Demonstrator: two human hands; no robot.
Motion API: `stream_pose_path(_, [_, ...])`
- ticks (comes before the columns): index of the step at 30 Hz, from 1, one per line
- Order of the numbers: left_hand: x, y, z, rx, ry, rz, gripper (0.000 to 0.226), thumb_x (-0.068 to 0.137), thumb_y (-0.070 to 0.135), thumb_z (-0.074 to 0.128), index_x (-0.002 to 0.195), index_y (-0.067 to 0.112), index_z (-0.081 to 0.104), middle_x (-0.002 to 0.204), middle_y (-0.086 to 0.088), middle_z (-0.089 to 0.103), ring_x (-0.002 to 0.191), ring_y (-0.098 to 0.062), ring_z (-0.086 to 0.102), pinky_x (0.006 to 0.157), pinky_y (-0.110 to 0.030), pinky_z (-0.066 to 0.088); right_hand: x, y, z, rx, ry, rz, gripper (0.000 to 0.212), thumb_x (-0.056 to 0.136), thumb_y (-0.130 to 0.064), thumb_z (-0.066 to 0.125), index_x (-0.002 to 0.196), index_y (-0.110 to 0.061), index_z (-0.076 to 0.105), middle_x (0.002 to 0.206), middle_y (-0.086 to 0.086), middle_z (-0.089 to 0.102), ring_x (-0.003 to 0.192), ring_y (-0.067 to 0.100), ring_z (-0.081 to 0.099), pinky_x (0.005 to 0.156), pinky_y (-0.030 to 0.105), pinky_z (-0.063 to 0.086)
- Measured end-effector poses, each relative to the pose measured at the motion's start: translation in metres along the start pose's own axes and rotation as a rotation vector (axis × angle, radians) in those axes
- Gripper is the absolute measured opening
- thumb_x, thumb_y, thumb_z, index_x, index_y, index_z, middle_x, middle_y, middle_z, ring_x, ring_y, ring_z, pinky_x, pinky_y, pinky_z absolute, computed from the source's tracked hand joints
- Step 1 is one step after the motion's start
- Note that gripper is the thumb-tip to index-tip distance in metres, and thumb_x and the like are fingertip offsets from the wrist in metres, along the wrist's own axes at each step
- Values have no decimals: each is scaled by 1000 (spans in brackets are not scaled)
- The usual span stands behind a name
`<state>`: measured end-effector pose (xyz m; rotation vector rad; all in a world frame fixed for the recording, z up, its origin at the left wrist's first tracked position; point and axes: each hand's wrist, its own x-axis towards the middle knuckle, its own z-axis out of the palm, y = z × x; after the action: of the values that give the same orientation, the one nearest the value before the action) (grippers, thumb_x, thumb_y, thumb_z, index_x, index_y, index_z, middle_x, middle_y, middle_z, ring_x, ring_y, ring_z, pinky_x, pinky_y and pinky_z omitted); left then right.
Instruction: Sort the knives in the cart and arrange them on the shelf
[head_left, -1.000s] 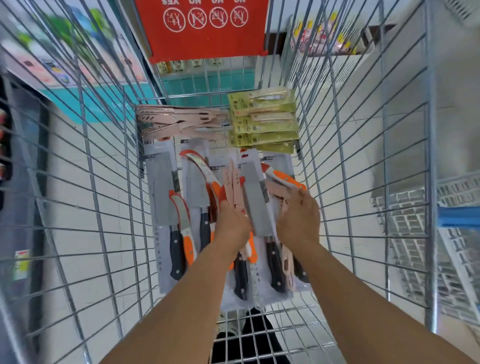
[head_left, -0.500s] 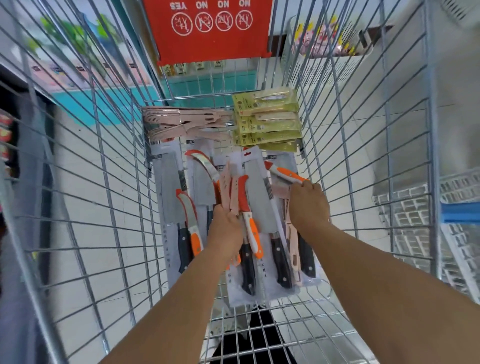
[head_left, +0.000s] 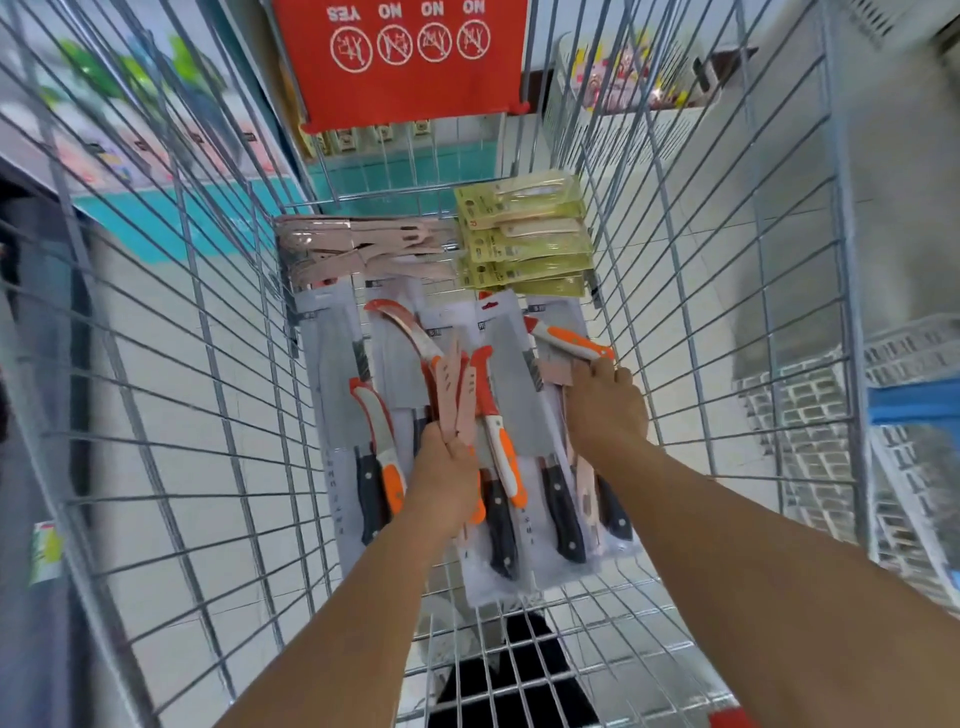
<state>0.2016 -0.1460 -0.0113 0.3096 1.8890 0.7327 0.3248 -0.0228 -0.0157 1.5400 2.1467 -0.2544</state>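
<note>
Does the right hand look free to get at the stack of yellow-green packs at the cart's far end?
Probably yes. The right hand rests on the near knives, fingers at an orange-handled knife; the yellow-green packs lie just beyond, uncovered, with nothing between.

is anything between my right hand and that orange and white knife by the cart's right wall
Nothing visible. Your right hand already has its fingertips at the orange and white knife, which lies on top of the packaged cleavers, uncovered.
</note>
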Motion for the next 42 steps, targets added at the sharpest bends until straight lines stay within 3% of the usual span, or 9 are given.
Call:
stream_pose_path(5, [1,-6,-9,17,-39,8,22,101,22,26,111,20,44,84,-11,54,65,-24,47,69,-43,51,12,-2,-2,-79,27,34,43,93,-11,40,135,-6,39,135,15,42,123,31,39,99,37,36])
stream_pose_path(13, [-6,0,-10,-97,-42,13,31,103,26,28,106,5,51,75,-6,54,54,-19,48,56,-32,47,12,-13,-34,138,-132,142,41,91,-5,51,131,-8,47,130,10,47,115,32,55,87,42,47])
stream_pose_path(19, [-15,19,-16,-332,-27,8,28,100,12,35,111,-5,54,75,-8,54,55,-15,44,43,-18,42,-25,-21,-66,477,-117,109,14,91,-2,48,102,-11,51,91,14,61,84,31,62,68,32,50])
stream_pose_path(21, [-18,28,-18,-359,-7,37,26,98,12,38,110,-4,54,75,-8,55,55,-15,46,44,-21,42,-31,-37,-70,638,-104,80,12,94,-10,47,99,-2,54,89,11,61,75,25,56,59,28,43])
stream_pose_path(26, [-12,55,-29,-502,64,11,18,91,30,47,103,22,57,99,-7,66,89,-25,64,78,-42,55,-37,-92,-69,1048,-100,-41,24,95,-19,45,84,-7,62,82,12,67,77,27,64,73,39,55])
stream_pose_path(31, [40,56,-34,-640,159,-120,39,73,52,45,108,43,59,117,-3,62,104,-25,62,81,-49,55,-18,-114,-91,1050,-157,-258,17,94,-15,50,97,-13,66,90,8,68,81,21,63,68,29,48])
stream_pose_path(35, [55,79,-50,-703,176,-124,29,87,32,43,109,24,61,108,-6,65,102,-26,62,90,-51,52,13,-129,-103,951,-189,-418,25,88,-10,57,109,-18,68,98,5,71,90,22,65,81,39,53])
stream_pose_path(39, [71,99,-60,-738,224,-129,12,89,26,52,85,30,63,84,-11,68,76,-24,61,69,-38,45,53,-141,-115,760,-138,-588,30,86,-11,59,114,-17,65,101,2,67,94,27,62,82,44,50])
stream_pose_path(42, [92,111,-65,-731,325,-121,7,86,23,55,85,21,62,89,-15,67,85,-32,64,73,-37,49,82,-153,-116,555,-69,-702,25,88,-12,55,111,-20,61,98,4,66,91,28,59,78,43,47])
